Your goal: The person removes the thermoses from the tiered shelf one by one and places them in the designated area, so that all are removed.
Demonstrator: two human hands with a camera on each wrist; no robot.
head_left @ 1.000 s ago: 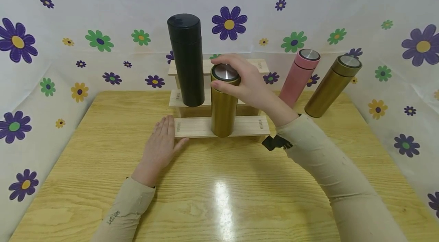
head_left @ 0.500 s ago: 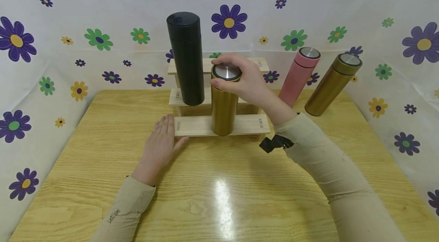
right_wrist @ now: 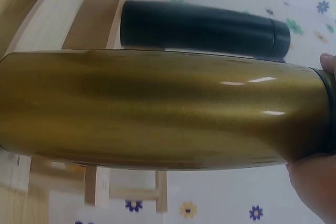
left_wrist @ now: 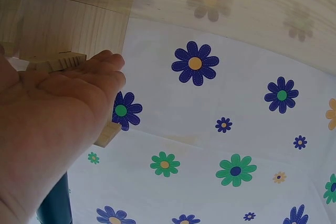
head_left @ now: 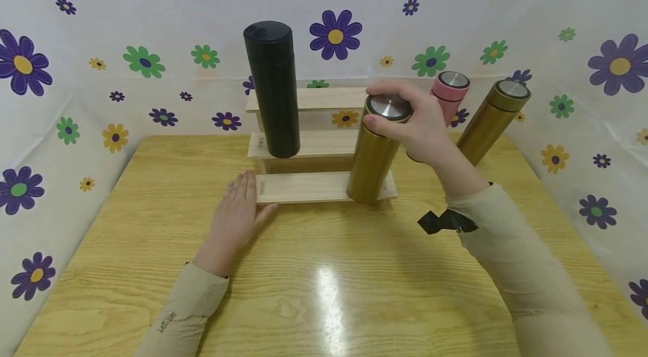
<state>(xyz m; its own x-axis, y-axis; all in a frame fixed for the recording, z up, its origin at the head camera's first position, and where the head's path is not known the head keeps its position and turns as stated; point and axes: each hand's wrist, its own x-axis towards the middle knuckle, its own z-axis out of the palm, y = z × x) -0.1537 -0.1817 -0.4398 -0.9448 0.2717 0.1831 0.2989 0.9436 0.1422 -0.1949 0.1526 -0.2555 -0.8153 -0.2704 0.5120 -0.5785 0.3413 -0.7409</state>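
Observation:
My right hand (head_left: 422, 121) grips a gold thermos bottle (head_left: 373, 168) round its silver-topped lid, thumb in front and fingers behind. The bottle leans a little, top to the right, over the right part of the lowest shelf of a stepped wooden rack (head_left: 304, 187). In the right wrist view the gold body (right_wrist: 157, 111) fills the middle. My left hand (head_left: 235, 219) lies with straight fingers against the left end of that lowest shelf. On the middle shelf, to the left, a tall black thermos bottle (head_left: 275, 98) stands upright.
Right of the rack stand a pink thermos bottle (head_left: 449, 97), partly hidden by my right hand, and a second gold thermos bottle (head_left: 490, 123). All of this is on a wooden table (head_left: 283, 289). A white flowered cloth (head_left: 192, 3) hangs behind and at both sides.
My right hand has carried the gold thermos bottle from the middle of the lowest shelf toward its right end, and the bottle now leans. My left hand has stayed in place.

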